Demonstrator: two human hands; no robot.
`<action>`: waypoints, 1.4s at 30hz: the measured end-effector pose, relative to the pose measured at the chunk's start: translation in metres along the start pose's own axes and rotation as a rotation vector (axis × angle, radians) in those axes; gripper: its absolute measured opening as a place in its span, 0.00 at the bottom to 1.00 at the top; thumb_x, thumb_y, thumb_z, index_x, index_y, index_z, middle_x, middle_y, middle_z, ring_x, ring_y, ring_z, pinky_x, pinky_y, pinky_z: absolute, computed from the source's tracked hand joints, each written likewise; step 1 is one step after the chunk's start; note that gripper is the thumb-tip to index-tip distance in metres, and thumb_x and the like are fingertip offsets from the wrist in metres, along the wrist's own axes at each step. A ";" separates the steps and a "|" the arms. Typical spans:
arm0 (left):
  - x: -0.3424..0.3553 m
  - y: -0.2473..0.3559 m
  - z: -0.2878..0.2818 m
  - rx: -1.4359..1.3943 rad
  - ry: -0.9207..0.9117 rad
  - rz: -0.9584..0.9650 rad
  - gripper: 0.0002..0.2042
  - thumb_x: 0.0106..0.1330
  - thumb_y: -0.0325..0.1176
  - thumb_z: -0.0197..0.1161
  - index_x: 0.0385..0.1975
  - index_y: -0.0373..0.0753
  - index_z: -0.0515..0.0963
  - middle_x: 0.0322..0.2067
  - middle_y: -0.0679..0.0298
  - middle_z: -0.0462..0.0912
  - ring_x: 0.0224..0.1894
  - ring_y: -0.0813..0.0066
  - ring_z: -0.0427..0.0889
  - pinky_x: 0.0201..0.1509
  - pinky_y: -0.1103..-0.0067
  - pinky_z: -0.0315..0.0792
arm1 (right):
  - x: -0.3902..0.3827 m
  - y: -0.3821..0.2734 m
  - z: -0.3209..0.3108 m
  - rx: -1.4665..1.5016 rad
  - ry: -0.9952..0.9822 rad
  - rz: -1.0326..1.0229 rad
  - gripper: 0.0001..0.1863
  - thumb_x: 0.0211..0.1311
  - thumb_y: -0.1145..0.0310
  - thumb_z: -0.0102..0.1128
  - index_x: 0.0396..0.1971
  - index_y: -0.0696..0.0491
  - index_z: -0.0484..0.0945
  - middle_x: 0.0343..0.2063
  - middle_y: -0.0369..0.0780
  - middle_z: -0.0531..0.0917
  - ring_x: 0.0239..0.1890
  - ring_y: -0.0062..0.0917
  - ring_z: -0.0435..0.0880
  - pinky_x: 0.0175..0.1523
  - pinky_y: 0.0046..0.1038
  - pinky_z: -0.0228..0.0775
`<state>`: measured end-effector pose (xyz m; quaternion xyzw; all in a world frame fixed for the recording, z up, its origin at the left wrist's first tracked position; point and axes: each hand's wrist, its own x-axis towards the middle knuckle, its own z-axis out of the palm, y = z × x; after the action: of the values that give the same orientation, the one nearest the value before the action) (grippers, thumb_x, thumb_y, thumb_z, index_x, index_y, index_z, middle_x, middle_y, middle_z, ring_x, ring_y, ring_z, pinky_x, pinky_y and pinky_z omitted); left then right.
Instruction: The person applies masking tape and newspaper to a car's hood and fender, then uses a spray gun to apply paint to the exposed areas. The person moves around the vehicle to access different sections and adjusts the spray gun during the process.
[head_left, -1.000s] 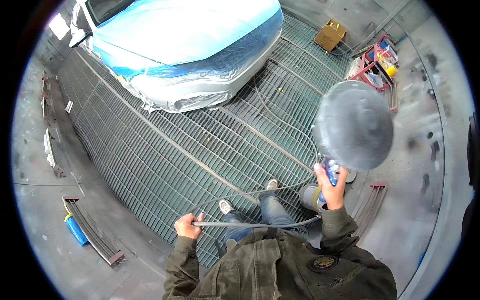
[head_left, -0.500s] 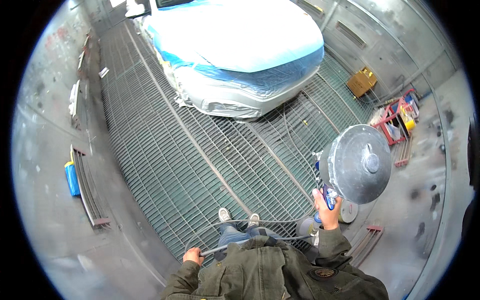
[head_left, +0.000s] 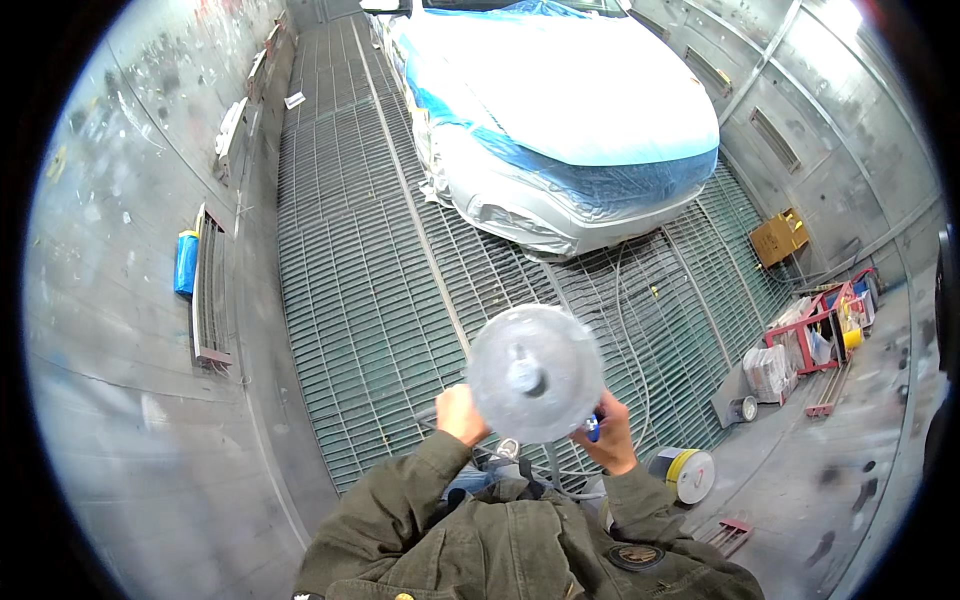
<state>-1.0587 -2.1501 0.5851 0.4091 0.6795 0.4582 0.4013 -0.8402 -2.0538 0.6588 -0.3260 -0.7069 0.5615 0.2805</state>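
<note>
I hold a spray gun whose round, grey, paint-fogged cup fills the middle of the view, just above my chest. My right hand is shut on the gun's blue handle under the cup's right edge. Closed into a fist, my left hand rests against the cup's lower left edge, with the thin air hose running out beside it. Ahead stands a silver car with its bonnet and windscreen wrapped in blue masking film.
I stand on a metal grate floor in a grey spray booth. Spare grates and a blue container lean at the left wall. On the right are a yellow box, a red cart, a yellow-and-white roll and loose hose.
The view has swung so the car sits straight ahead. The spray gun came from my right side to the centre, and my left hand rose from waist height to the cup.
</note>
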 end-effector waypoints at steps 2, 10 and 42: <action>-0.013 0.055 0.011 -1.454 -0.128 -0.408 0.25 0.67 0.48 0.56 0.62 0.45 0.68 0.55 0.52 0.75 0.55 0.64 0.77 0.51 0.69 0.79 | -0.007 -0.011 0.003 0.048 -0.059 0.075 0.49 0.45 0.58 0.78 0.63 0.64 0.60 0.52 0.49 0.77 0.47 0.30 0.83 0.49 0.28 0.79; -0.057 0.016 0.024 -1.748 -0.304 -0.619 0.27 0.72 0.51 0.46 0.66 0.45 0.57 0.65 0.57 0.58 0.66 0.60 0.62 0.66 0.61 0.67 | -0.037 -0.001 0.008 -0.106 -0.108 0.142 0.50 0.43 0.63 0.79 0.65 0.61 0.58 0.53 0.49 0.76 0.47 0.29 0.83 0.50 0.27 0.78; -0.331 -0.412 -0.250 0.085 0.470 -0.425 0.11 0.60 0.37 0.64 0.23 0.37 0.79 0.18 0.60 0.79 0.23 0.71 0.76 0.31 0.71 0.71 | -0.205 -0.143 0.004 0.149 0.724 -0.016 0.10 0.51 0.72 0.57 0.32 0.58 0.70 0.18 0.32 0.66 0.19 0.15 0.62 0.26 0.20 0.55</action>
<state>-1.2522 -2.6303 0.3141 0.1573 0.8423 0.4173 0.3028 -0.7350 -2.2380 0.7913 -0.4766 -0.5215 0.4576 0.5399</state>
